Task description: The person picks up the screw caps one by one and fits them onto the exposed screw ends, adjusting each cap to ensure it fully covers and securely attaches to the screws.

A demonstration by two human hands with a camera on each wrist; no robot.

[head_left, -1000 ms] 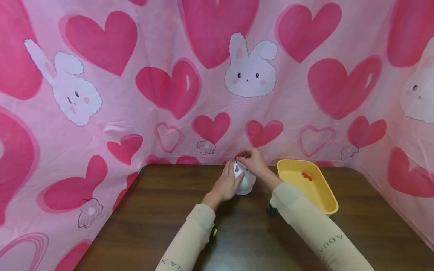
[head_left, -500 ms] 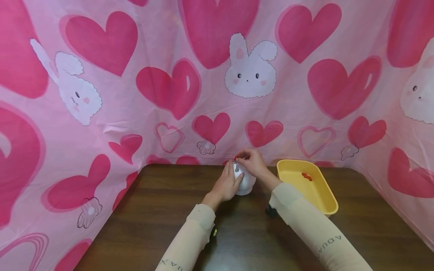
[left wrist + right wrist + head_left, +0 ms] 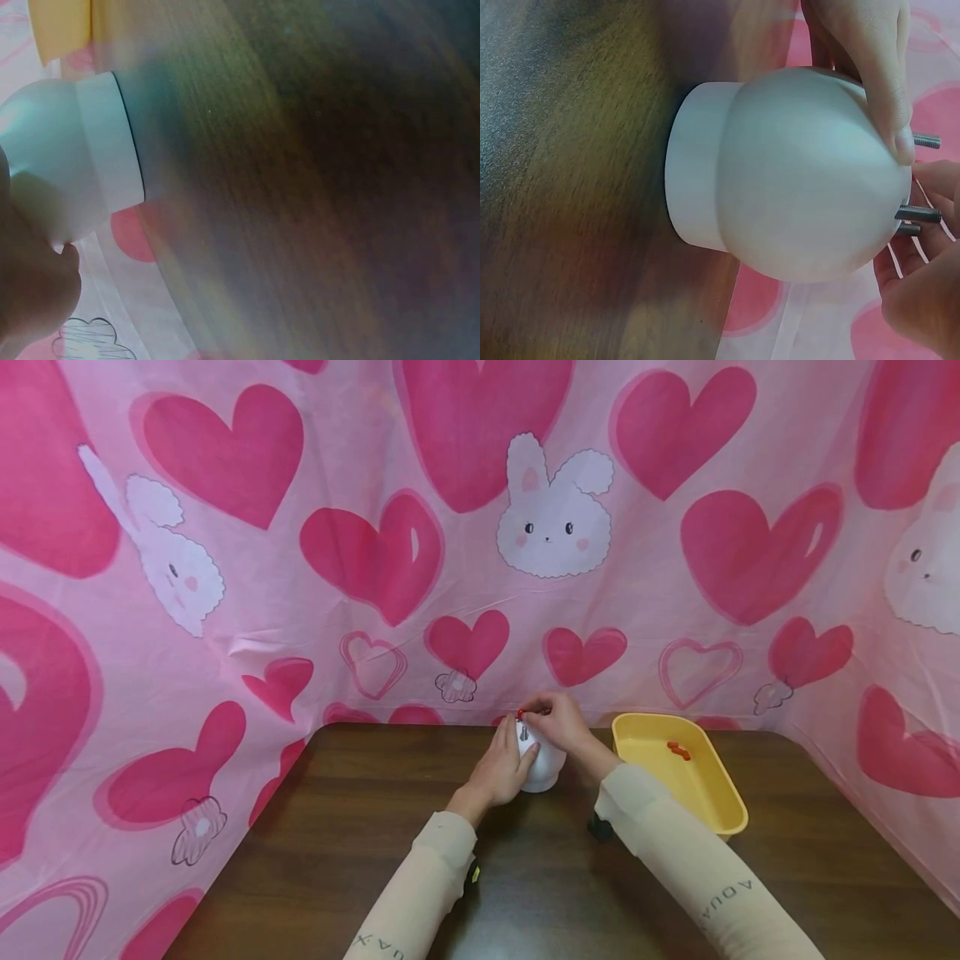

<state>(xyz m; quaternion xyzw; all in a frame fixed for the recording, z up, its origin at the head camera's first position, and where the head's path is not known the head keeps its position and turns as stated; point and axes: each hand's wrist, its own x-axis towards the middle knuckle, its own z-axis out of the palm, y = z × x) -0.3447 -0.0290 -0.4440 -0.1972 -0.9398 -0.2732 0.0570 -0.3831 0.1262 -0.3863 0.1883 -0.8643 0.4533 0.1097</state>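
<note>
White obj (image 3: 802, 172) w/ metal studs (image 3: 922, 214) sat on surface (image 3: 345, 827); your L hand (image 3: 502, 767) gripped it, your R hand (image 3: 564, 723) pinched red pc (image 3: 521, 713).

left hand (image 3: 501, 766) grips; right hand (image 3: 561, 723), just beside it, pinches.

In the head view, the left hand (image 3: 502, 762) covers the nine o'clock side of the white dome (image 3: 545, 765), and the right hand (image 3: 558, 720) hides part of a red piece (image 3: 521, 713) too small to make out. The right sleeve (image 3: 701, 860) covers the seven o'clock corner of the yellow tray (image 3: 708, 789); the red bits (image 3: 678, 750) inside are too small to count. The left wrist view blurs the tabletop (image 3: 285, 195) and crops the dome at nine o'clock.
</note>
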